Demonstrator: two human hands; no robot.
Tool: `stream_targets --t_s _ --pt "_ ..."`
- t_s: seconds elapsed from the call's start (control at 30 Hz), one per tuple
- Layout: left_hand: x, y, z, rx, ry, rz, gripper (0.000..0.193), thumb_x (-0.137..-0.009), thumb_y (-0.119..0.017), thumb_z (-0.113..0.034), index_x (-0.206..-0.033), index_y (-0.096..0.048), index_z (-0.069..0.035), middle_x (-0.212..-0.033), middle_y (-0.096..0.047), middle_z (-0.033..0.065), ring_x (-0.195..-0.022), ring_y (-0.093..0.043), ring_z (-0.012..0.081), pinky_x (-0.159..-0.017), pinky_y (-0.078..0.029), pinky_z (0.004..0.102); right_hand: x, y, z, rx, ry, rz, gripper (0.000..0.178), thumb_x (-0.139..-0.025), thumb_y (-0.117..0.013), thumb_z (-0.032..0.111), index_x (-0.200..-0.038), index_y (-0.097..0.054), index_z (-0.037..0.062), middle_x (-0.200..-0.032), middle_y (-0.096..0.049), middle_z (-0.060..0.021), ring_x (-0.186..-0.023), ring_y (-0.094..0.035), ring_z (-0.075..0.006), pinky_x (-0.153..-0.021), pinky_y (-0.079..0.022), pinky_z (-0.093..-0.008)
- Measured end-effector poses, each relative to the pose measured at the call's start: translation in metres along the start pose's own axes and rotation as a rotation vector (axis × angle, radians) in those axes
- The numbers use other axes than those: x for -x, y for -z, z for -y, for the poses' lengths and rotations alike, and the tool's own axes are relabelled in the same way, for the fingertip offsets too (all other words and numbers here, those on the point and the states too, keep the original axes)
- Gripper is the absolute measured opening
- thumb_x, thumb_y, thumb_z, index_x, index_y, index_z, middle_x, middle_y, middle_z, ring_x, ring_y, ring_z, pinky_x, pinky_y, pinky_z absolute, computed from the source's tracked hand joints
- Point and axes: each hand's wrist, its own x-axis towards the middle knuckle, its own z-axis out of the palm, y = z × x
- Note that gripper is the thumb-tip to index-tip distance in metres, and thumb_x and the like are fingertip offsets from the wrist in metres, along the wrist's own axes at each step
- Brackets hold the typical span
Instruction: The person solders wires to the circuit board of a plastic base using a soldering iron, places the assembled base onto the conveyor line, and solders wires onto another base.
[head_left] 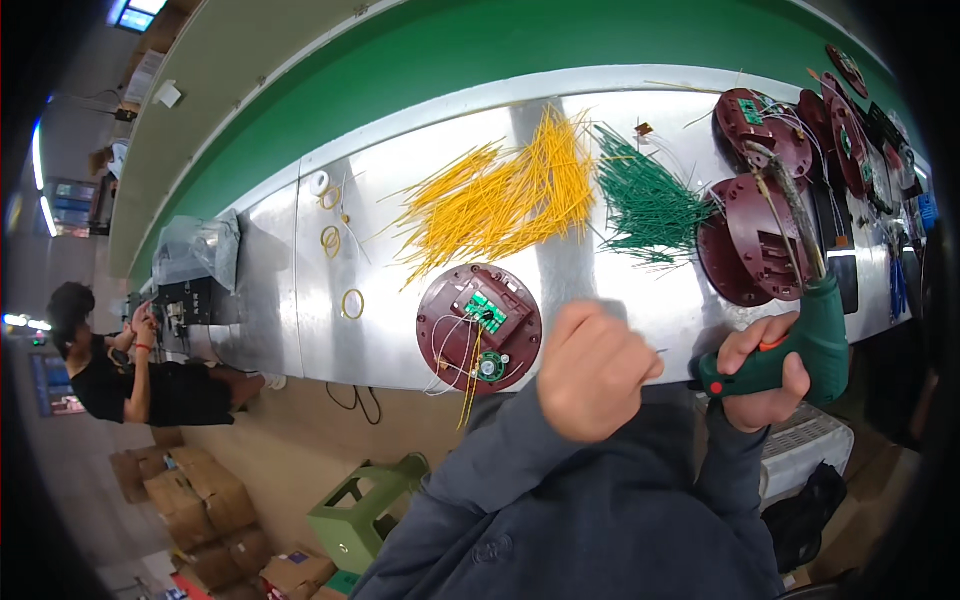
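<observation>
My right hand (762,385) is wrapped round the handle of a green soldering gun (822,340), a finger by its orange trigger. The gun's long metal nose points up and away, in front of maroon round housings (760,235) stacked on the right. My left hand (595,375) is closed in a fist before my chest, above the table's near edge; whatever its fingers hold, if anything, is hidden. Left of it lies a round maroon housing (435,320) with green circuit boards (486,312), white wires and yellow wires that hang over the edge.
On the metal table (270,330) lie a heap of yellow wires (520,205), a heap of green wires (645,195) and yellow rings (352,304). Farther left are a plastic bag (198,250) and another person (130,365). A green stool (365,505) and cardboard boxes (205,495) stand on the floor.
</observation>
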Motion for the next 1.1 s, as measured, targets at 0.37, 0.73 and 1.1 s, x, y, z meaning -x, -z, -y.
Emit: stream_targets --t_s 0.37,0.73,1.1 --pt "0.053 0.069 0.030 -0.229 0.247 -0.194 0.018 -0.081 -0.063 0.009 -0.097 -0.059 0.002 -0.079 -0.059 0.0131 -0.068 -0.054 0.0261 -0.061 -0.046 0.0319 0.000 -0.004 0.004 0.090 -0.179 0.279 0.036 -0.081 -0.056 0.031 -0.093 -0.042 -0.0002 -0.073 -0.052 -0.0152 -0.046 -0.049 -0.0205 -0.044 -0.044 -0.0308" --pt "0.058 0.072 0.035 -0.517 0.316 -0.146 0.011 -0.077 -0.070 0.001 -0.085 -0.066 -0.003 -0.073 -0.061 0.0056 -0.071 -0.054 0.0242 -0.069 -0.041 0.0304 0.025 -0.025 0.032 0.576 -0.500 0.454 0.047 -0.080 -0.068 0.041 -0.100 -0.052 0.0015 -0.072 -0.063 -0.0186 -0.050 -0.060 -0.0198 -0.044 -0.045 -0.0243" --pt "0.064 0.101 0.026 0.809 0.616 -0.664 0.018 -0.106 -0.033 -0.025 -0.108 -0.033 -0.008 -0.081 -0.064 0.0206 -0.070 -0.052 0.0240 -0.068 -0.044 0.0368 0.016 -0.022 -0.001 0.283 -0.413 0.331 0.051 -0.079 -0.060 0.038 -0.101 -0.046 -0.0065 -0.071 -0.055 -0.0197 -0.046 -0.052 -0.0208 -0.041 -0.044 -0.0291"
